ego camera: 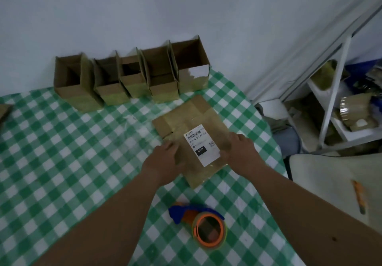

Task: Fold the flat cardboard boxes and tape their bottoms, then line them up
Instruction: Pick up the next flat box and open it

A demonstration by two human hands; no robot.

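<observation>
I see a table under a green-and-white checked cloth (62, 162), pushed against a plain pale wall (144, 7). Along that wall five folded boxes (132, 75) stand in a row, open tops up. A flat cardboard box (186, 117) with a white shipping label (201, 145) lies mid-table. My left hand (163, 162) rests on its left edge and my right hand (241, 152) grips its right edge, fingers curled over the side. Near me on the cloth lies a tape dispenser (202, 224), orange and blue. To the right stands a white metal shelf (334, 100) holding cardboard, and a pale surface carries an orange utility knife (359, 197).
</observation>
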